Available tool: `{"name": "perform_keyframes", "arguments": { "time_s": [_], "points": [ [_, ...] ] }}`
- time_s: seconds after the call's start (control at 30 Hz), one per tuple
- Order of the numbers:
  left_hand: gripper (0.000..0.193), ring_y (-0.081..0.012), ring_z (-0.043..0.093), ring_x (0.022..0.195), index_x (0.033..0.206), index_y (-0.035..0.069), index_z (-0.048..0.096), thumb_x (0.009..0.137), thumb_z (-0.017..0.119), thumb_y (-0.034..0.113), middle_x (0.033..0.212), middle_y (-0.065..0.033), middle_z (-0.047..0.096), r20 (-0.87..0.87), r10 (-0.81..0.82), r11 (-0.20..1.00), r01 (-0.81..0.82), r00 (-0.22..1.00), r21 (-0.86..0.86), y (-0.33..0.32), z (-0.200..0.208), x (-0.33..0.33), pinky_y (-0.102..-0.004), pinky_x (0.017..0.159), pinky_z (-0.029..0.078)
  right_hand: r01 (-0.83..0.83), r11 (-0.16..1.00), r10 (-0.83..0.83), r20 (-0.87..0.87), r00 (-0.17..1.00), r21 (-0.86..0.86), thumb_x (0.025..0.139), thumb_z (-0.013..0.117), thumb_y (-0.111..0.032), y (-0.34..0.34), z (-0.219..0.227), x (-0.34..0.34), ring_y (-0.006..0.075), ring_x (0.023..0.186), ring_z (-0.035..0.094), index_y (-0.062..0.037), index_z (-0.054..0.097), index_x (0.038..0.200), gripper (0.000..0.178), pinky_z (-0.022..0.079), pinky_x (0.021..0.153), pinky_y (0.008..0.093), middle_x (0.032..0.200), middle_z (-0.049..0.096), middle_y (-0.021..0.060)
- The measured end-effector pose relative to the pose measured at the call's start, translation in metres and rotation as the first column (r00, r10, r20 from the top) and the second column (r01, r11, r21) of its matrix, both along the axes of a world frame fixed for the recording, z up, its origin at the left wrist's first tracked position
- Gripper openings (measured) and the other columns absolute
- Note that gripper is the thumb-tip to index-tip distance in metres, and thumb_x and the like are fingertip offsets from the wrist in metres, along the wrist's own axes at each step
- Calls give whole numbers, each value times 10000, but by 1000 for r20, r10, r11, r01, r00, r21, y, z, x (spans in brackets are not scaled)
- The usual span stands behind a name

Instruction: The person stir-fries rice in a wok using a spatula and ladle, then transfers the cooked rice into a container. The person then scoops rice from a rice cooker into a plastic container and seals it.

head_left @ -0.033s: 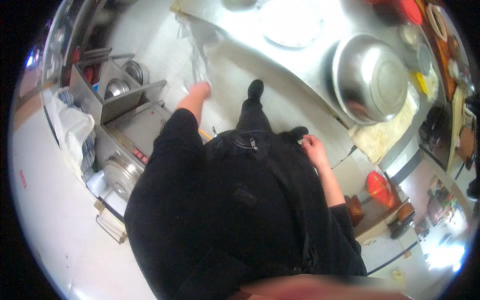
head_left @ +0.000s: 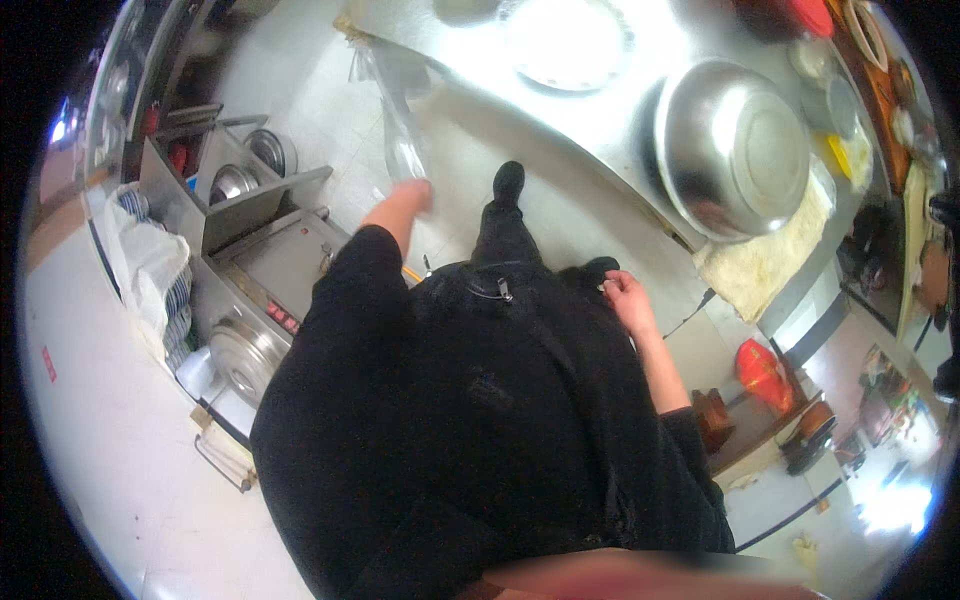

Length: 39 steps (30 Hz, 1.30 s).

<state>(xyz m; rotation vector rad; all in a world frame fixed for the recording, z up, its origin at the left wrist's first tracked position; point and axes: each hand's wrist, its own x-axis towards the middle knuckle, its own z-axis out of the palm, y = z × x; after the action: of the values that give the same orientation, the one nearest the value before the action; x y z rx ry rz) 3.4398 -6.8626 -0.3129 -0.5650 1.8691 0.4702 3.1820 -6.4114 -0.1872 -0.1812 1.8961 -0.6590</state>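
My left hand is beside the lower end of a clear plastic bag that hangs from the corner of a metal table. Blur hides its fingers, so I cannot tell whether it grips the plastic. Low on the right, my right hand has its fingers pinched together. Something small and pale shows at the fingertips, too small to name. A large steel basin rests upside down on the table, with a cream cloth by its near edge. Behind it lies a round white plate.
On my left stands a metal unit with dividers and steel bowls. Close to it are a round steel lid and a white plastic bag. A red bag is at the right, below the table.
My left hand has moved slightly right and toward me. The plastic bag hangs a little differently beside it. My right hand keeps its pinch.
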Motion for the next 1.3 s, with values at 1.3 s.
{"name": "perform_keyframes", "arguments": {
  "time_s": [1.3],
  "points": [
    [486,-174,616,929,1363,64,487,934,647,226,1116,-105,613,-10,389,236,-90,921,968,825,234,-760,-333,821,529,880,-163,-618,741,262,-447,1034,489,-304,619,252,-497,130,633,533,-81,607,1029,251,409,536,236,835,616,19]
  ]
}}
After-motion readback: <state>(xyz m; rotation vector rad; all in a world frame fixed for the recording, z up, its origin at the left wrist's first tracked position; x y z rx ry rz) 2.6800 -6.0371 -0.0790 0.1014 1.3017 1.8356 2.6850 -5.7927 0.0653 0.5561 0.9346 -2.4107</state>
